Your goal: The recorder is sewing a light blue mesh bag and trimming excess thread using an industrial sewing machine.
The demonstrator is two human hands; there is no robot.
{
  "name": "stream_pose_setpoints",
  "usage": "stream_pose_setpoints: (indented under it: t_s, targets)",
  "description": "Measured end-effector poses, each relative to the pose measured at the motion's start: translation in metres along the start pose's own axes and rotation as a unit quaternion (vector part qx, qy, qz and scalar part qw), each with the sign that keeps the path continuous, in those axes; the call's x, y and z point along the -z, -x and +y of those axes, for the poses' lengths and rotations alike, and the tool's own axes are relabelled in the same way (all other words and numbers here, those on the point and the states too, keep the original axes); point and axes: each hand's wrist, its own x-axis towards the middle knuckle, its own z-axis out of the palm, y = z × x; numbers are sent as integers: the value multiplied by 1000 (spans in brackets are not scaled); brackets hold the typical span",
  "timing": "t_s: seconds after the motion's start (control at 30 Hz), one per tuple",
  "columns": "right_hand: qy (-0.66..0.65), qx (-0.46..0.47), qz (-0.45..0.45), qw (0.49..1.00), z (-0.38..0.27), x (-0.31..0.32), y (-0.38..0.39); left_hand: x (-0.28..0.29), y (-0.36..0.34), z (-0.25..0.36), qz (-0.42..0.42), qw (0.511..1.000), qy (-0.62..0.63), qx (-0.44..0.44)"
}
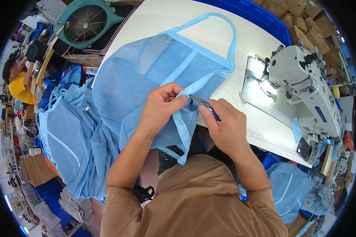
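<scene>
A light-blue mesh bag [126,75] with fabric-bound edges and a looped strap lies spread over the white table and hangs over its front edge. My left hand [162,106] is closed, pinching the bag's bound edge between thumb and fingers. In my right hand [227,124] is a pair of thread snips [197,101] with dark blades and a blue handle. Their tips point left and meet the binding right beside my left fingertips. Whether the blades are parted there is too small to tell.
A white sewing machine [296,75] with its lamp lit stands on the table [221,96] at right. More blue mesh bags [67,142] are heaped at left. A green fan [85,23] sits at upper left, a blue bin [253,17] behind the table. A person in yellow [21,87] works far left.
</scene>
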Motion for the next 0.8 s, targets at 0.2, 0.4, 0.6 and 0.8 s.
stream_pose_setpoints:
  t_s: [0.2, 0.4, 0.6, 0.8]
  targets:
    - [56, 27, 33, 998, -3, -6, 4, -1, 2, 0, 12, 1000, 0, 3]
    - [38, 24, 20, 999, -2, -5, 6, 0, 4, -3, 13, 1000, -11, 5]
    - [27, -130, 52, 990, 68, 47, 53, 224, -30, 37, 219, 804, -543, -109]
    - [314, -283, 97, 901, 194, 101, 117, 244, -172, 285, 182, 740, -615, -202]
